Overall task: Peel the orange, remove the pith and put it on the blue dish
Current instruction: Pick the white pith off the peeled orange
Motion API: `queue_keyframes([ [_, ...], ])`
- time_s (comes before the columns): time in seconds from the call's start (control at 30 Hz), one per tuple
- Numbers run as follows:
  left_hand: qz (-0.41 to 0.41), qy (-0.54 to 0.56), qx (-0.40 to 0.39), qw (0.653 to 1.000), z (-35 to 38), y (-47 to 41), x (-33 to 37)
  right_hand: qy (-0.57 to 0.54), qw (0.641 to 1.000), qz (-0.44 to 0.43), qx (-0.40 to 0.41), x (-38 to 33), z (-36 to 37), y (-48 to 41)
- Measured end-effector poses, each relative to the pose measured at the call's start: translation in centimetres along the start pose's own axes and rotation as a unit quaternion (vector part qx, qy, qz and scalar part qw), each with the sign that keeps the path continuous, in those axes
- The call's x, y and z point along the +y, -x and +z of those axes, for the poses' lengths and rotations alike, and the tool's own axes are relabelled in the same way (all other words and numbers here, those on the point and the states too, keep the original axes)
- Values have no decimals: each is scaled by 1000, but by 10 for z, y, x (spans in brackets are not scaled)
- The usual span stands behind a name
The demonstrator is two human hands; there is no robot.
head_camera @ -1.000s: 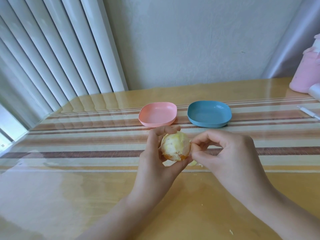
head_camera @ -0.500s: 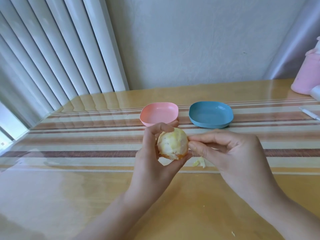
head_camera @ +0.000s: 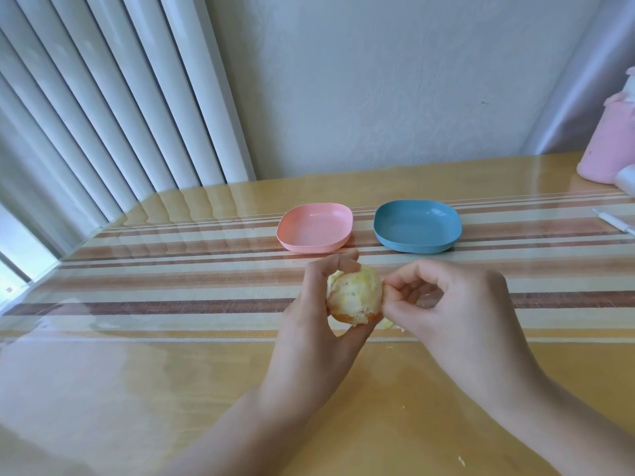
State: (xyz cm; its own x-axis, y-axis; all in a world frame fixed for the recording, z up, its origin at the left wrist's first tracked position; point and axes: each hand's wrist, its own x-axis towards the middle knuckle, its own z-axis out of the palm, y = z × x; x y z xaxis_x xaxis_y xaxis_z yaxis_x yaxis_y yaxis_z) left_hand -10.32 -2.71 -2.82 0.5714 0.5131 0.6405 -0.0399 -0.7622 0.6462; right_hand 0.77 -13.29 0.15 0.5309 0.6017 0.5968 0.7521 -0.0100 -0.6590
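The orange (head_camera: 354, 298) is peeled, pale with pith, a strip of orange rind left at its underside. My left hand (head_camera: 316, 324) grips it between thumb and fingers above the table. At the fruit's right side, my right hand (head_camera: 453, 314) has its thumb and fingertips curled and pinching at the pith. The blue dish (head_camera: 417, 226) sits bare beyond my hands, to the right of a pink dish (head_camera: 314, 227).
Small pith scraps (head_camera: 388, 325) lie on the glossy table under my right hand. A pink container (head_camera: 610, 146) stands at the far right edge, with a white pen-like stick (head_camera: 615, 222) near it. Vertical blinds fill the left side.
My right hand's fingers went from stretched out beside the orange to curled and pinching against its right side. The orange sits slightly turned in my left hand.
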Motion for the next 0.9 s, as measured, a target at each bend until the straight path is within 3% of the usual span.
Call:
queue_keyframes([
  [0.13,-11,12,-5,1000,0,-1,2,-106,986,116,-46,0,-1,-4],
  [0.37,-83,107,-18,991,1,0,2,-251,937,227,-85,5,0,-8],
  [0.53,-107,160,-1,981,1,-2,3,-300,929,196,-88,1,-1,-7],
  [0.63,-103,171,22,980,-1,-5,2,-379,899,191,-108,-4,1,-6],
  [0.77,-96,156,31,983,-2,-5,3,-434,874,209,-63,-7,6,-2],
  [0.9,-82,123,37,988,-2,-4,3,-403,893,198,-28,-9,11,2],
])
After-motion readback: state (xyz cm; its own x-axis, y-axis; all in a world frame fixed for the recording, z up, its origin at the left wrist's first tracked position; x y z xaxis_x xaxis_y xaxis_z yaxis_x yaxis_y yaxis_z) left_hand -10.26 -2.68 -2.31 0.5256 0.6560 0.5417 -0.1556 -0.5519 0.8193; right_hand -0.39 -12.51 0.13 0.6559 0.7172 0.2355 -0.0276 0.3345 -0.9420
